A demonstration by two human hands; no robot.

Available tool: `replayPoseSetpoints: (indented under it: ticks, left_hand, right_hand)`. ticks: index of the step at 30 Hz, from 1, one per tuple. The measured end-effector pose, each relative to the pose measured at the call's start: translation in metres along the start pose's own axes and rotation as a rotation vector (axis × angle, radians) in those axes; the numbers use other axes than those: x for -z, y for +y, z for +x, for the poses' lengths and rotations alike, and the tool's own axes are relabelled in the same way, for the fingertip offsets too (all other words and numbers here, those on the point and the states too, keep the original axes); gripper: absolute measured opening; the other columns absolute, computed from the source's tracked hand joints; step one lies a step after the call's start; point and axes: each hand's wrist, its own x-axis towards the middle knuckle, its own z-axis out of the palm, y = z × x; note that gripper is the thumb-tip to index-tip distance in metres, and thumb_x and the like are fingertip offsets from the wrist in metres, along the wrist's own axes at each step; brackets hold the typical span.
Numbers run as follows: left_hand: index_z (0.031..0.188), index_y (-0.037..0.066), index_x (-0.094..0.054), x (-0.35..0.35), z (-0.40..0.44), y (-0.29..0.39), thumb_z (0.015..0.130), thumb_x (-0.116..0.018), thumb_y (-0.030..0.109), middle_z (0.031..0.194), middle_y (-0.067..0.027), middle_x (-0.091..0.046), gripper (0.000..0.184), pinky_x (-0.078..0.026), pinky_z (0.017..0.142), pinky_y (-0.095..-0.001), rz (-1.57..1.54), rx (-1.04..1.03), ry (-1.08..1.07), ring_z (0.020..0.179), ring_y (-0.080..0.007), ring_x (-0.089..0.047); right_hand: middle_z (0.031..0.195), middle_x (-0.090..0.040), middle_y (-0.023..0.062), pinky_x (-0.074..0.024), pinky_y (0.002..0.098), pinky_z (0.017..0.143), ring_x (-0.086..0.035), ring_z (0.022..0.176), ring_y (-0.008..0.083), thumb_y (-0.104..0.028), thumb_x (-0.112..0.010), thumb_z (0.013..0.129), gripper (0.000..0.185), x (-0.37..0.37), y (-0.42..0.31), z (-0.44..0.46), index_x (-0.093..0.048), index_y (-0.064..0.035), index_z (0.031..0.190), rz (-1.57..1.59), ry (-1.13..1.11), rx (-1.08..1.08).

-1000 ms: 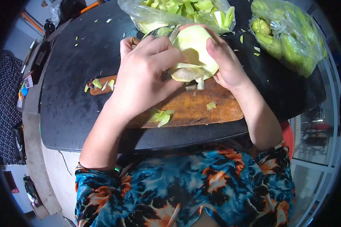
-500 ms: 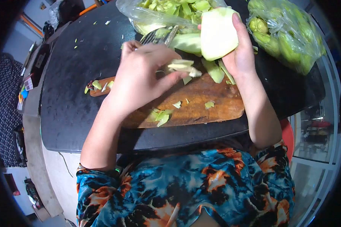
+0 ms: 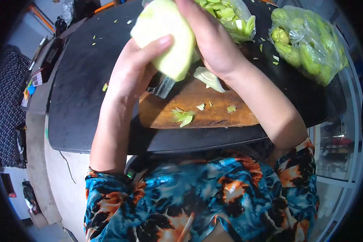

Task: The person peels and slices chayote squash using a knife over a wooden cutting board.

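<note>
A large peeled pale green vegetable [image 3: 169, 34] is between my two hands above the table. My left hand [image 3: 135, 66] grips its lower left side, with the thumb across its front. My right hand [image 3: 213, 44] presses along its upper right edge; some of its fingers are out of sight. Below my left hand a shiny patterned blade-like tool [image 3: 162, 86] shows, its handle hidden. Under the hands lies a wooden cutting board [image 3: 213, 111]. It bears green peel scraps [image 3: 184, 117] and a larger pale peel piece [image 3: 209, 78].
A clear bag with green peelings [image 3: 232, 16] lies behind my right hand. Another clear bag of whole green vegetables [image 3: 310, 44] sits at the back right. Small scraps dot the black table [image 3: 80, 101]. A glass-panelled frame [image 3: 334, 177] stands at the right.
The vegetable has moved left and up from my right hand's side, and my left hand now grips it. The peel pieces have left my left hand. The blade-like tool shows lower down.
</note>
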Motion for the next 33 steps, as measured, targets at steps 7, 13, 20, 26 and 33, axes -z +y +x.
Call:
replayPoseSetpoints:
  ticks: [7, 13, 20, 26, 33]
  left_hand:
    - [0.122, 0.001, -0.043, 0.031, -0.030, -0.015, 0.082, -0.064, 0.021, 0.112, -0.0103, -0.053, 0.049, -0.044, 0.088, -0.0334, -0.283, -0.126, 0.356, 0.103, -0.0193, -0.054]
    - [0.122, 0.004, -0.045, 0.031, -0.031, -0.015, 0.086, -0.059, 0.029, 0.110, -0.0085, -0.056, 0.046, -0.046, 0.084, -0.0343, -0.148, -0.190, 0.384, 0.100, -0.0186, -0.056]
    - [0.115, 0.010, -0.052, 0.026, -0.035, -0.008, 0.087, -0.047, 0.056, 0.103, -0.0052, -0.060, 0.054, -0.049, 0.079, -0.0359, -0.385, -0.133, 0.447, 0.092, -0.0186, -0.060]
    - [0.116, 0.011, -0.051, 0.017, -0.027, -0.007, 0.087, -0.048, 0.055, 0.107, -0.0046, -0.059, 0.053, -0.048, 0.084, -0.0342, -0.441, -0.015, 0.375, 0.098, -0.0171, -0.058]
    - [0.119, 0.006, -0.048, -0.013, 0.013, -0.019, 0.087, -0.043, 0.059, 0.109, -0.0103, -0.056, 0.062, -0.049, 0.083, -0.0363, -0.377, -0.031, 0.198, 0.097, -0.0213, -0.059]
  right_hand:
    - [0.093, -0.066, 0.0109, -0.0444, 0.0399, 0.086, -0.062, 0.096, 0.0277, -0.040, -0.042, 0.090, 0.043, -0.032, 0.042, 0.016, -0.058, -0.0093, 0.115, -1.487, -0.360, -0.285]
    - [0.099, -0.067, 0.0109, -0.0482, 0.0401, 0.079, -0.064, 0.090, 0.0269, -0.029, -0.049, 0.086, 0.030, -0.057, 0.053, 0.015, -0.065, -0.0090, 0.102, -1.577, -0.531, -0.296]
    - [0.086, -0.061, 0.0187, -0.0490, 0.0375, 0.070, -0.063, 0.080, 0.0262, -0.020, -0.054, 0.077, 0.027, -0.024, 0.021, -0.031, -0.057, -0.0069, 0.101, -1.427, -0.462, -0.333]
    - [0.069, -0.050, 0.0022, -0.0398, 0.0214, 0.056, -0.046, 0.059, 0.0075, -0.017, -0.050, 0.090, 0.030, 0.054, -0.031, -0.045, -0.045, -0.0046, 0.116, -0.430, 0.108, -0.333]
    - [0.066, -0.050, 0.0039, -0.0422, 0.0213, 0.056, -0.047, 0.054, 0.0099, -0.013, -0.049, 0.090, 0.041, 0.046, -0.079, -0.081, -0.039, 0.0032, 0.127, -0.364, 0.269, -0.287]
